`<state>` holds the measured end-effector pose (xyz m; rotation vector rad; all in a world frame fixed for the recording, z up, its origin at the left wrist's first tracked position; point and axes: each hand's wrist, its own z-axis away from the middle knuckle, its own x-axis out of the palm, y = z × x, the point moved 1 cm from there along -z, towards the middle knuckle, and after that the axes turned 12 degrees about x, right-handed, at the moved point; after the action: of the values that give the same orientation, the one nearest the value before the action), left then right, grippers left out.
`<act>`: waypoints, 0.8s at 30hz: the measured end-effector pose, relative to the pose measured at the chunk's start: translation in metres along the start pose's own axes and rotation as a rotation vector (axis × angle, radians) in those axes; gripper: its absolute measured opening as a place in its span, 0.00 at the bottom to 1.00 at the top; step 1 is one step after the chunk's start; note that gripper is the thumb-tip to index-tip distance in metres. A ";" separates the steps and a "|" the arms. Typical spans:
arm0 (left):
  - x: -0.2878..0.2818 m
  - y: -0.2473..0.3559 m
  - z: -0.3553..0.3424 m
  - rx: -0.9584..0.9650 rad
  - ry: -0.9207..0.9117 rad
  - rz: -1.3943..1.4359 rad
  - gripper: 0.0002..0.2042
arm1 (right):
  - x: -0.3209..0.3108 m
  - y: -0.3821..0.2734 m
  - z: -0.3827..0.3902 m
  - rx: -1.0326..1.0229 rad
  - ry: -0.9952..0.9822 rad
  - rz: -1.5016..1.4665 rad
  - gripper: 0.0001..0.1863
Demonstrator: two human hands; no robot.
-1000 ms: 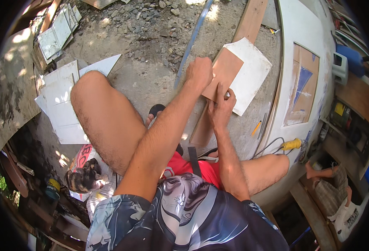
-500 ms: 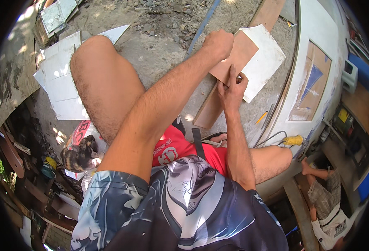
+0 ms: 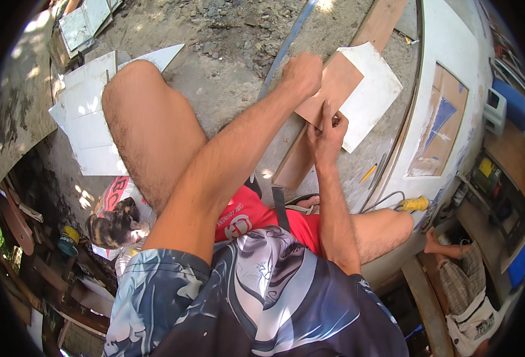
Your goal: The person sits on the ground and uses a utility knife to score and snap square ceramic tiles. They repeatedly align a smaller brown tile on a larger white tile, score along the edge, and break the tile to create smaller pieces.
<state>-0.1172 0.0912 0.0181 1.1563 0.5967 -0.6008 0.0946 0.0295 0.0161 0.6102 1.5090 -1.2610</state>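
Toward one o'clock, the brown board (image 3: 341,78) is lying over a white panel (image 3: 375,95); we are clenching our left hand (image 3: 302,77), contents hidden, at the board's ten o'clock edge, slightly nearer us than before, while our right hand (image 3: 328,138) is gripping its six o'clock corner

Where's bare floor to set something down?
Concrete between left knee, left forearm and blue strip; smaller patch between white sheet and thin yellow tool. Crowded: around left hand and right hand, where brown board, white sheet and plank overlap.
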 end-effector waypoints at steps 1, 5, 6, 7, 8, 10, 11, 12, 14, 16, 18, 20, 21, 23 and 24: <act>0.001 0.001 0.005 -0.030 0.015 0.016 0.18 | 0.000 -0.001 0.000 0.003 0.002 -0.008 0.49; 0.000 0.008 0.013 -0.108 0.036 0.059 0.19 | 0.000 -0.001 0.001 0.044 -0.019 -0.024 0.48; -0.002 0.011 0.014 -0.119 0.025 0.070 0.19 | 0.001 0.000 0.001 0.057 -0.020 -0.028 0.48; -0.003 0.013 0.015 -0.130 0.013 0.081 0.19 | 0.001 0.000 0.001 0.070 -0.020 -0.031 0.48; -0.004 0.015 0.015 -0.142 0.003 0.093 0.19 | 0.000 0.000 0.001 0.066 -0.018 -0.032 0.48; -0.006 0.016 0.015 -0.145 0.001 0.089 0.20 | 0.000 -0.001 0.001 0.058 -0.014 -0.031 0.48; -0.005 0.016 0.016 -0.148 -0.001 0.088 0.20 | 0.000 -0.001 0.001 0.046 -0.001 -0.024 0.48; -0.005 0.016 0.015 -0.145 -0.006 0.088 0.20 | 0.001 -0.001 0.001 0.034 0.011 -0.016 0.48; -0.006 0.016 0.014 -0.138 -0.017 0.088 0.20 | 0.002 -0.001 0.001 0.024 0.024 -0.013 0.49; -0.005 0.017 0.014 -0.141 -0.012 0.088 0.20 | 0.002 0.000 0.001 0.030 0.023 -0.021 0.48; -0.005 0.017 0.013 -0.137 -0.013 0.088 0.20 | 0.002 -0.001 0.001 0.046 0.010 -0.005 0.48; -0.005 0.018 0.014 -0.129 -0.025 0.088 0.19 | 0.000 -0.003 0.003 0.045 0.010 -0.007 0.48; -0.006 0.017 0.015 -0.120 -0.011 0.087 0.19 | -0.001 -0.004 0.002 0.037 0.016 -0.017 0.48; -0.006 0.015 0.015 -0.110 0.021 0.086 0.20 | -0.002 -0.006 0.001 0.023 0.018 -0.015 0.48; -0.006 0.014 0.015 -0.097 0.015 0.069 0.20 | -0.002 -0.006 0.001 0.017 0.014 -0.003 0.48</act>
<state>-0.1094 0.0817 0.0353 1.0865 0.5904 -0.4990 0.0908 0.0269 0.0203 0.6288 1.5125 -1.2757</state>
